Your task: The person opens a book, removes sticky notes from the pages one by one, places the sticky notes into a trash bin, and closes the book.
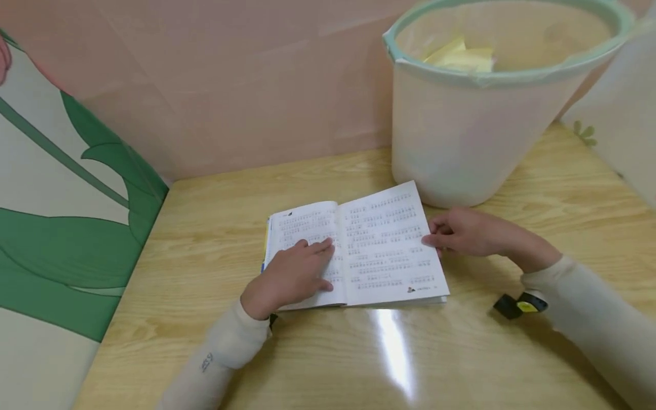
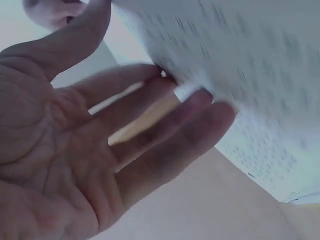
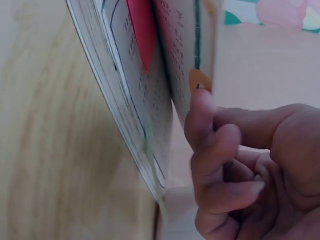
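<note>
A printed book (image 1: 306, 221) lies spread on the wooden table in the head view. My left hand (image 1: 292, 276) rests on its left page with the fingers extended; the left wrist view shows the palm (image 2: 55, 135) and straight fingertips against the paper. At the right side, my right hand (image 1: 471, 230) pinches the outer edge of the right page (image 1: 384, 250) between thumb and forefinger. That page (image 3: 179, 45) stands lifted away from the pages below in the right wrist view. Between them shows a red pointed patch (image 3: 140, 32); whether it is printed or loose, I cannot tell.
Behind the book stands a tall whitish bin (image 1: 456, 136) with a mint rim, holding crumpled yellow paper (image 1: 463, 58). A pink wall (image 1: 230, 91) closes off the back. At the left is a panel with green leaves (image 1: 102, 245). A black-and-yellow strap piece (image 1: 528, 306) hangs by the right wrist.
</note>
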`<state>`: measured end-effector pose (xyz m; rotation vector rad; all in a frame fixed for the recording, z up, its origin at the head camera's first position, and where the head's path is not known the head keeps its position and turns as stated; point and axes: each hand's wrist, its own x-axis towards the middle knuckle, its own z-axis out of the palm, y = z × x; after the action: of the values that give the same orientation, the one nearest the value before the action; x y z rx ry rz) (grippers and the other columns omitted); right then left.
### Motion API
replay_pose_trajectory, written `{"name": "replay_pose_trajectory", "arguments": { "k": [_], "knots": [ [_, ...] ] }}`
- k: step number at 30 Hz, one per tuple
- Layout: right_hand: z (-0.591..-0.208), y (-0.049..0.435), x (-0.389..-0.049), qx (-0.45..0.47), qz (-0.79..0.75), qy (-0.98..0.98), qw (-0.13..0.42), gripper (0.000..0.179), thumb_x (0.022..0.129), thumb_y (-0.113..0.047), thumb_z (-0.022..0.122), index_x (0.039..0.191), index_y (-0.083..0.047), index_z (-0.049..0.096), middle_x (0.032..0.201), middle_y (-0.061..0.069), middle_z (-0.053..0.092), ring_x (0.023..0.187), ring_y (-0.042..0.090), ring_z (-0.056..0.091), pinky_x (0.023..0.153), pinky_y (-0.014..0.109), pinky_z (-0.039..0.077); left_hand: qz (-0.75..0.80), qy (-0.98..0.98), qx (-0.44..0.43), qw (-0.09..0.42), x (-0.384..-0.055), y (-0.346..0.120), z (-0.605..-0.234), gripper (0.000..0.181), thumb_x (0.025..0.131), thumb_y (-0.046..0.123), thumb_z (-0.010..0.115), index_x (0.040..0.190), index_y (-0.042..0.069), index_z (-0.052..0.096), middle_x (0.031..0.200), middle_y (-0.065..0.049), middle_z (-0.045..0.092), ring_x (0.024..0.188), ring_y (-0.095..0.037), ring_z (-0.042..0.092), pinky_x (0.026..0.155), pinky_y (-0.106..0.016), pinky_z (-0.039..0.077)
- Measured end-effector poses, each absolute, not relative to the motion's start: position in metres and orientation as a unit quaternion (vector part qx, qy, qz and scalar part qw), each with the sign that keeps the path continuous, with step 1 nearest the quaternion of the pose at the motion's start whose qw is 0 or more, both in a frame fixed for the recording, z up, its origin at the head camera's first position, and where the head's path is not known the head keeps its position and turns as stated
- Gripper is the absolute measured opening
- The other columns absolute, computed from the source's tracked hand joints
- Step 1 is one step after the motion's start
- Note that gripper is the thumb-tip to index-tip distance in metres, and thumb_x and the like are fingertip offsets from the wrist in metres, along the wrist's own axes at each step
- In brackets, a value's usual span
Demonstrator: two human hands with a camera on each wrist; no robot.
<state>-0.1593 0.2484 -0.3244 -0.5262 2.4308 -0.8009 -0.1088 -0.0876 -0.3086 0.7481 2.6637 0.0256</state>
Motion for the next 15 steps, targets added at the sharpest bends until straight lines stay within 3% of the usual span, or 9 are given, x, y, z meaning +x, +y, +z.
{"name": "replay_pose_trajectory", "arguments": {
  "k": [5,8,11,15],
  "knots": [
    [-0.315,0.253,-0.156,-0.193,-0.296,0.901,0.253,0.019,0.1,-0.026,0.061,0.087,-0.012,0.063,0.061,-0.001,0.049,0.051,0.008,0.039,0.049,0.022,0.032,0.044,0.934,0.291,0.201,-0.11,-0.09,-0.307,0.074,0.086,0.029,0.078,0.151,0.018,0.044,0.16,0.005,0.037,0.119,-0.023,0.051,0.07,-0.03,0.047],
    [-0.311,0.254,-0.154,-0.188,-0.311,0.899,0.244,0.02,0.101,-0.028,0.059,0.088,-0.012,0.062,0.064,0.002,0.052,0.053,0.009,0.041,0.049,0.023,0.034,0.072,0.932,0.296,0.198,-0.109,-0.089,-0.307,0.074,0.084,0.023,0.08,0.149,0.014,0.045,0.16,0.002,0.037,0.126,-0.025,0.048,0.086,-0.032,0.05],
    [-0.307,0.252,-0.15,-0.192,-0.339,0.893,0.226,0.02,0.102,-0.03,0.056,0.092,-0.014,0.064,0.071,0.003,0.059,0.058,0.012,0.047,0.053,0.025,0.037,0.089,0.93,0.302,0.192,-0.11,-0.089,-0.308,0.074,0.083,0.021,0.081,0.148,0.01,0.047,0.16,-0.001,0.038,0.135,-0.03,0.044,0.108,-0.037,0.043],
    [-0.301,0.242,-0.141,-0.21,-0.379,0.876,0.21,0.026,0.105,-0.034,0.048,0.118,-0.019,0.065,0.097,0.001,0.069,0.08,0.015,0.059,0.065,0.027,0.045,0.096,0.924,0.317,0.193,-0.114,-0.091,-0.309,0.075,0.083,0.023,0.081,0.147,0.007,0.047,0.16,-0.005,0.037,0.143,-0.032,0.039,0.119,-0.041,0.032]
  ]
}}
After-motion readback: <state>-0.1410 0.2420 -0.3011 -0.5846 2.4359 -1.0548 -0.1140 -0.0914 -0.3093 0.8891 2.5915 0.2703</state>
